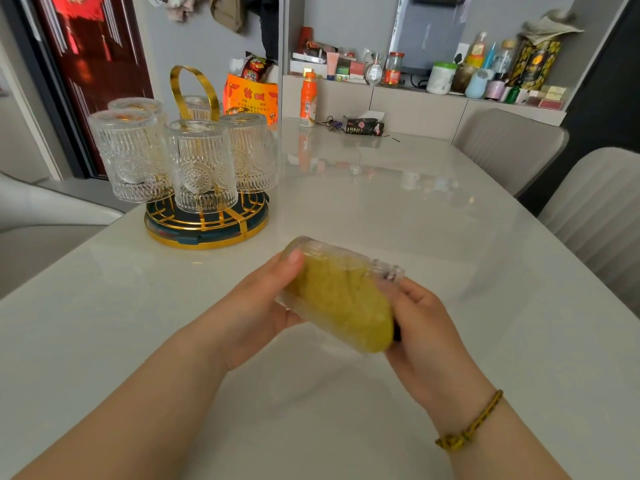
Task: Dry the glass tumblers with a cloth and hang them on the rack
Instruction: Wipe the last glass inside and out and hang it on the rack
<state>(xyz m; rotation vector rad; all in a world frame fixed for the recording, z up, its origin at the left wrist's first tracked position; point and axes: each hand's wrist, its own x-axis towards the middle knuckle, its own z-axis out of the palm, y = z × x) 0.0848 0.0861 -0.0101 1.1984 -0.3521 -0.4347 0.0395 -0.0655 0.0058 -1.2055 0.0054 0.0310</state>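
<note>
Rack [206,233] standing far left on worktop [381,209], tumblers [201,168] hanging on it, cloth [343,303] sitting inside tumbler [387,270] between left hand [256,306] and right hand [426,327]

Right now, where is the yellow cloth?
Head view, low centre: the yellow cloth is stuffed inside the tilted tumbler that the left hand and right hand hold above the table, nearer the camera than the rack at left.
</note>
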